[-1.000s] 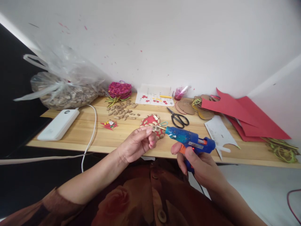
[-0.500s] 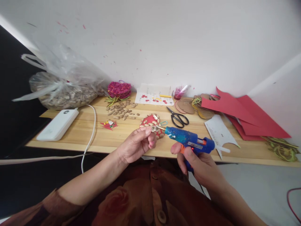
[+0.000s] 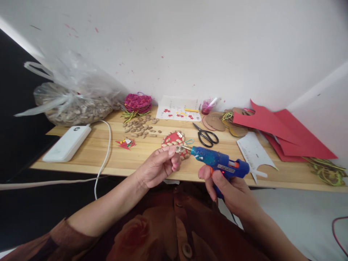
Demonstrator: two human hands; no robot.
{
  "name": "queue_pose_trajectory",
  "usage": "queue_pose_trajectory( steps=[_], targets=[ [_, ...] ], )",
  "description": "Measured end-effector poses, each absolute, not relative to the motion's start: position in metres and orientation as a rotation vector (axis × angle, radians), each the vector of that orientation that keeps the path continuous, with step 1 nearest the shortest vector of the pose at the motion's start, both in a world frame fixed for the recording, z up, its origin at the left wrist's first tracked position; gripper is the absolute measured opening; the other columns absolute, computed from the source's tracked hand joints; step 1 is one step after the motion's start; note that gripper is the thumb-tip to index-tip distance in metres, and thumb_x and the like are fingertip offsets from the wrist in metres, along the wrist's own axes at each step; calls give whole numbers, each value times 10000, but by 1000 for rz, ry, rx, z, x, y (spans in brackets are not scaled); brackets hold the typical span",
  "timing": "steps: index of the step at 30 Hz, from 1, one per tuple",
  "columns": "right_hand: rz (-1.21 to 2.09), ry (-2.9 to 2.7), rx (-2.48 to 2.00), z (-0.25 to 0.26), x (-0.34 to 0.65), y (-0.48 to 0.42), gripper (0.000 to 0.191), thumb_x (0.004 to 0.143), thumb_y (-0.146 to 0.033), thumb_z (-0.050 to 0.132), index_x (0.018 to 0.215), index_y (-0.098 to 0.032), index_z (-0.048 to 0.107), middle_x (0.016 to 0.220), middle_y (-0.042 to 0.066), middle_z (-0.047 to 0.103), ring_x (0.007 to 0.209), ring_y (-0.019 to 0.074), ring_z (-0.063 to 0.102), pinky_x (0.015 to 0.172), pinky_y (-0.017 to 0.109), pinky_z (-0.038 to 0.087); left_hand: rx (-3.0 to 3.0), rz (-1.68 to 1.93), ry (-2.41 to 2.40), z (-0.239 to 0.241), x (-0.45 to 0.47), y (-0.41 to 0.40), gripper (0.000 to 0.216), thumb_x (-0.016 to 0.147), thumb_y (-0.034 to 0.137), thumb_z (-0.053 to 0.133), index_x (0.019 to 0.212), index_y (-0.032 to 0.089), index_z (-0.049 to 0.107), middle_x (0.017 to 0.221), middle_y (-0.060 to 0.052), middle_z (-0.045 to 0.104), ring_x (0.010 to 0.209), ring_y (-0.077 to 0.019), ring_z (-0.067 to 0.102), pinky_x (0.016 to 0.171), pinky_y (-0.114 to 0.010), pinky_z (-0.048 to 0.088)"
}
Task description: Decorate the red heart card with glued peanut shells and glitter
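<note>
My left hand (image 3: pixel 160 163) pinches a small greyish, shiny piece (image 3: pixel 178 149) between thumb and fingertips; its exact kind is too small to make out. Wrapped round the handle of a blue hot glue gun (image 3: pixel 214 158) is my right hand (image 3: pixel 225 185), with fingers at the orange trigger. The gun's metal nozzle points left, at or very near the small piece. Just behind them on the table lies a red disc (image 3: pixel 174 137) with peanuts around its edge and across it, partly hidden by my left hand. A light blue loop (image 3: pixel 189 141) shows at its right.
Black-handled scissors (image 3: pixel 207 137) lie behind the glue gun. Loose peanuts (image 3: pixel 138 126), a small red cut-out (image 3: pixel 125 144), a white power bank (image 3: pixel 66 144) and a bag of peanuts (image 3: pixel 76 108) are leftward. Red sheets (image 3: pixel 296 134) and white card (image 3: pixel 255 152) lie right.
Almost nothing differs. The glue gun and my right hand have shifted very slightly; my left hand keeps its pinch at the nozzle.
</note>
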State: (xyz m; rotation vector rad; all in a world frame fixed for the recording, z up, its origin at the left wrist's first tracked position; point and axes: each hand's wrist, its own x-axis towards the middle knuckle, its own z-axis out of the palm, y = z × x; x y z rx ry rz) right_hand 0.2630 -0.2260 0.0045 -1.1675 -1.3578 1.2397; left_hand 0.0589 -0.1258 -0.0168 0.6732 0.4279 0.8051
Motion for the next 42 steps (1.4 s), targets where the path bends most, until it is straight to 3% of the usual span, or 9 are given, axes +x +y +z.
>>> queue_pose_trajectory(
  steps=[17,26,32,42],
  targets=[
    [1241,-1368,-1140,3,267,-227,312,1045,-504,458,946,-231,574,586,-56,526,508,108,448,616,305,378,668,813,427,-17,59,-125,414,731,367,879,669,142,538,596,43,494,562,-75,498,569,-194,426],
    [1259,-1355,-1143,3,265,-228,295,1042,-491,473,924,-236,562,587,-55,524,510,107,451,577,290,366,672,815,424,-18,58,-125,395,728,365,882,674,139,562,586,43,509,563,-72,498,570,-188,421],
    [1258,-1379,-1171,5,266,-228,383,1033,-509,480,779,-225,525,584,-41,521,496,103,463,550,288,364,679,827,416,-17,59,-125,383,728,361,882,664,137,578,582,36,524,548,-73,503,562,-192,419],
    [1224,-1378,-1208,3,267,-228,314,1038,-500,472,899,-229,550,574,-48,530,509,116,467,577,297,388,668,816,405,-19,58,-125,365,738,351,876,681,136,587,595,37,509,564,-70,492,584,-190,426]
  ],
)
